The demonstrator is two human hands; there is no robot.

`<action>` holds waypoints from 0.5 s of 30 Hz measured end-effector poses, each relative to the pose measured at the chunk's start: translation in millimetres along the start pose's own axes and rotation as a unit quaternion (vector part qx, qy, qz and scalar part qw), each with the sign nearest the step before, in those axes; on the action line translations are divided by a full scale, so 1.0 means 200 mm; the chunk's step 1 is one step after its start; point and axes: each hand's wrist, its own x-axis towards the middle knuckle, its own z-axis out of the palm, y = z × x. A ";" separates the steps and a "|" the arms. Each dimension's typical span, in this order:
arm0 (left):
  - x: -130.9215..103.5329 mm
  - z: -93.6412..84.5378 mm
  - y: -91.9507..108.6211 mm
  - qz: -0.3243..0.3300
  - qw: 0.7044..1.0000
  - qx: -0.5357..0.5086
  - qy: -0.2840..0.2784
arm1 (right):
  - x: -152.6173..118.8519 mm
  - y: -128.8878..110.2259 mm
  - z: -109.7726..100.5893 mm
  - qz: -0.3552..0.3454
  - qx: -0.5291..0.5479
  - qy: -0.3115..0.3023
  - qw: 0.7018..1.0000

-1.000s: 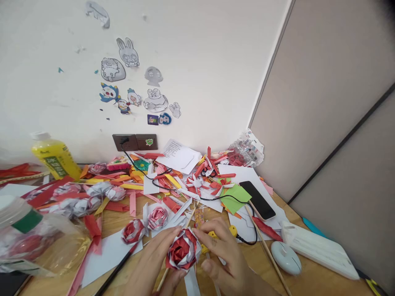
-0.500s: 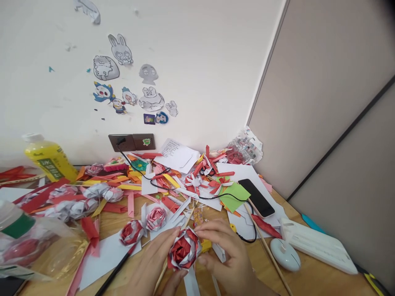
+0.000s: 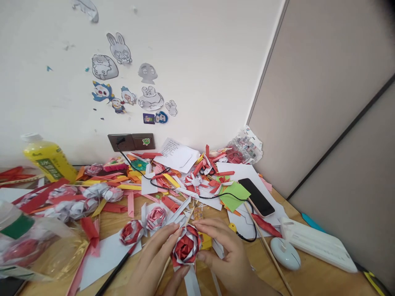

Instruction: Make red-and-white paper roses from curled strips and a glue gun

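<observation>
Cupping the red-and-white paper rose (image 3: pixel 186 248) between both hands, left hand (image 3: pixel 154 263) and right hand (image 3: pixel 226 257), fingertips closed round its rim so the folds stay put. It sits just above the tabletop (image 3: pixel 308 279), near two finished roses (image 3: pixel 145 224).

Paper scraps (image 3: pixel 185 176), a phone (image 3: pixel 256 197), a cable (image 3: pixel 216 198) and a mouse (image 3: pixel 285 253) crowd the worktop (image 3: pixel 314 281), leaving bare wood only at its near right edge.

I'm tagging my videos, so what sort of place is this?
Likely a home craft desk: both hands hold a red-and-white paper rose, folded paper strips litter the wooden desk, cartoon stickers dot the wall.
</observation>
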 end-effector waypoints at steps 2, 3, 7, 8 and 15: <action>0.01 0.00 0.01 -0.015 1.000 -0.010 0.008 | 0.00 0.00 0.00 0.007 0.022 -0.006 1.000; 0.01 0.01 0.01 -0.023 1.000 -0.015 0.008 | 0.00 0.01 0.01 0.014 0.038 -0.008 0.999; 0.00 0.02 0.01 -0.057 0.998 -0.033 -0.011 | 0.00 0.01 0.02 0.098 0.119 -0.006 0.988; 0.00 0.03 0.01 -0.067 0.997 -0.035 -0.017 | 0.00 0.02 0.02 0.125 0.140 -0.005 0.982; -0.02 0.05 0.04 -0.090 0.994 -0.060 -0.027 | -0.03 0.00 0.04 0.175 0.168 0.016 0.970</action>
